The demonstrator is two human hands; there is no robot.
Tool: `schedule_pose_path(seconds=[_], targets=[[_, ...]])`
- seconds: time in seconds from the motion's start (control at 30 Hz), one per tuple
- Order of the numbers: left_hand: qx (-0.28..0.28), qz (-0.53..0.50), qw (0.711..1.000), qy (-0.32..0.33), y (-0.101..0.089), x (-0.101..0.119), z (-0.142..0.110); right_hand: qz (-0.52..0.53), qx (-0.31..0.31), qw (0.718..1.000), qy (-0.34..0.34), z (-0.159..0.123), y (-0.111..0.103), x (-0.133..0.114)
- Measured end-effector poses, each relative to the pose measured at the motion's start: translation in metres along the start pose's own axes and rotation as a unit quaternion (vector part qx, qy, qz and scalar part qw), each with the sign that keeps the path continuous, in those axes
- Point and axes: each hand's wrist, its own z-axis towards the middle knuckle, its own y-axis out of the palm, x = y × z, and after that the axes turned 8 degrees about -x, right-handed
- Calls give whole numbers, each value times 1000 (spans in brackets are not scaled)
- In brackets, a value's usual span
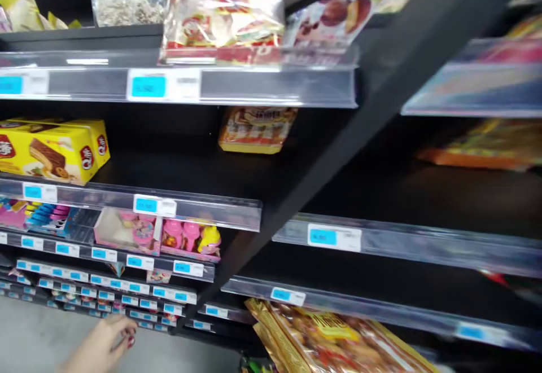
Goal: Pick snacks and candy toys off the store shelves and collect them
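Note:
My left hand (105,342) reaches in at the lower left, over the grey floor. Its fingers are loosely bent and a little apart, with dark red nails, and I see nothing in them. It is nearest the low shelf edges with price tags (138,315). My right hand does not show. At the bottom right is a large shiny gold bag of brown snack food (334,333), tilted in front of the lower shelves. Its lower part is cut off by the frame, so what supports it is hidden.
Black shelves hold yellow snack boxes (55,150), a lone packet (258,129), pink boxes of small toys (190,237) and red-and-clear bags (224,17). A dark upright post (330,164) divides two shelf bays. Clear plastic tag rails (402,240) line the edges.

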Motion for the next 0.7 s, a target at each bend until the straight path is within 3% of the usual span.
schedule_pose_path(seconds=[0.1,0.17,0.2,0.27,0.33,0.4,0.47,0.57,0.7], targets=[[71,42,995,50,-54,-2,-7,-41,13,998,-37,-36,34,-25],[86,77,990,79,-81,-4,-11,-81,34,991,-100,-47,57,-70],[86,96,987,93,-90,-6,-13,-139,56,973,-173,-48,67,-101],[70,123,983,118,-101,-11,-19,-300,127,907,-268,-40,83,-172],[42,135,981,134,-104,-18,-30,-453,192,836,-244,-25,94,-237],[7,133,981,140,-104,-27,-44,-521,197,804,-209,-9,100,-280],[-31,122,982,138,-105,-41,-59,-539,185,800,-190,6,105,-298],[-73,87,986,123,-110,-67,-78,-541,160,806,-180,21,112,-297],[-57,45,993,92,-123,-98,-93,-506,141,833,-173,31,110,-292]])
